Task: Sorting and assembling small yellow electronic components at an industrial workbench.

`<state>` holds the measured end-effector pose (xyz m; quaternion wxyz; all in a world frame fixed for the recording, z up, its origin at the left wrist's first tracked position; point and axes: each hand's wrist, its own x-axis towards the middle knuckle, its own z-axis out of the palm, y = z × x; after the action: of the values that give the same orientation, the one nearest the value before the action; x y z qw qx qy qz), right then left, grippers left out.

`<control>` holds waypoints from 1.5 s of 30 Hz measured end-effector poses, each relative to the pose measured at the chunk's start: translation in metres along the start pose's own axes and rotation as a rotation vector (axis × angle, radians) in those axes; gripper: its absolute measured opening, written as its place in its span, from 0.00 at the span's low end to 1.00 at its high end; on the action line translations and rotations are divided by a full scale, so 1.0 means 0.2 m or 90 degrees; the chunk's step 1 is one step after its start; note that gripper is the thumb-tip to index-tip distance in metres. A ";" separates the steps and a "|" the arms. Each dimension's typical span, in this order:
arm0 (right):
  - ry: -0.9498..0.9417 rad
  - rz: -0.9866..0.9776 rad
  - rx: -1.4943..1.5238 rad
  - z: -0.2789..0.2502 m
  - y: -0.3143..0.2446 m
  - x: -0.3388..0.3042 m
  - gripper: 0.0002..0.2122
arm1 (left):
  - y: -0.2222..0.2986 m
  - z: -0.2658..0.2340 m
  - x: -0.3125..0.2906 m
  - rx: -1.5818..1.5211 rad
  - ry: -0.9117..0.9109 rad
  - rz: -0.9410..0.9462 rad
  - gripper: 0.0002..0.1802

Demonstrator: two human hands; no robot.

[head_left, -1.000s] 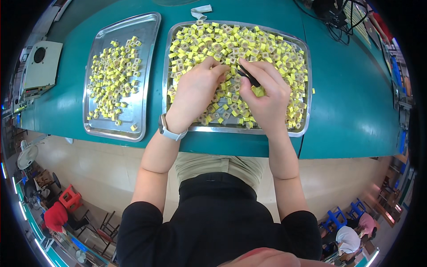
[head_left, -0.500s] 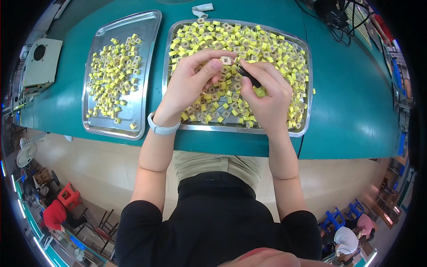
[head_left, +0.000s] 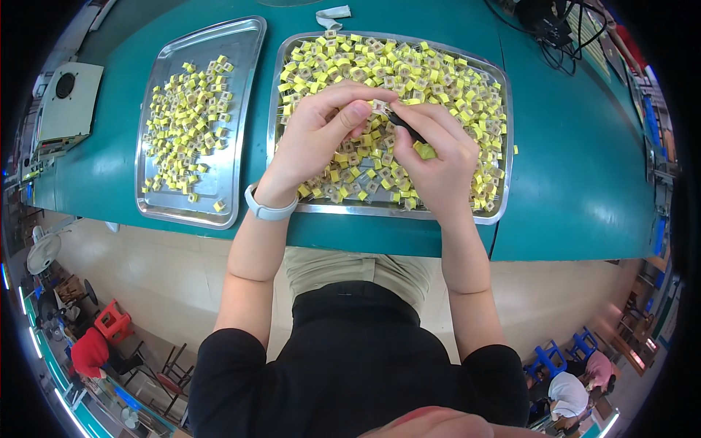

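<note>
Over the right-hand tray, my left hand [head_left: 318, 130] pinches a small pin-legged transformer [head_left: 379, 106] between thumb and fingers. My right hand [head_left: 443, 152] is closed around a slim black tool [head_left: 407, 127], whose tip comes up against the transformer; fingers cover part of the tool, so its exact kind cannot be made out. Under both hands lies a dense heap of similar yellow-taped transformers [head_left: 453, 91], filling the metal tray [head_left: 409, 213].
A second metal tray [head_left: 191, 212] on the left bears a looser pile of transformers [head_left: 186, 109]. A white crumpled strip [head_left: 333, 14] lies beyond the trays. A white box [head_left: 71, 102] stands far left; a black device with cables [head_left: 544, 25] sits far right. People work behind me.
The transformer in my left hand has tilted and shifted slightly right and down. My left index finger reaches further over it, and the black tool has turned a little.
</note>
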<state>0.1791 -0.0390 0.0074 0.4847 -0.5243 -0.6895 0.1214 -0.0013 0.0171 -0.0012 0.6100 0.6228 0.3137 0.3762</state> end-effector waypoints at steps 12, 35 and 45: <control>-0.004 0.008 0.027 -0.01 0.00 0.00 0.17 | 0.02 0.02 0.00 -0.087 0.029 -0.032 0.14; -0.047 0.028 0.025 0.01 -0.02 -0.01 0.19 | 0.01 0.01 0.00 -0.159 0.092 -0.147 0.15; -0.076 -0.034 0.009 0.01 -0.01 0.00 0.20 | 0.00 0.00 -0.01 -0.358 0.019 -0.234 0.10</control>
<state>0.1754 -0.0400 0.0073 0.4495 -0.4943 -0.7300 0.1442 -0.0027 0.0165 -0.0019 0.8109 0.3577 0.3134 0.3410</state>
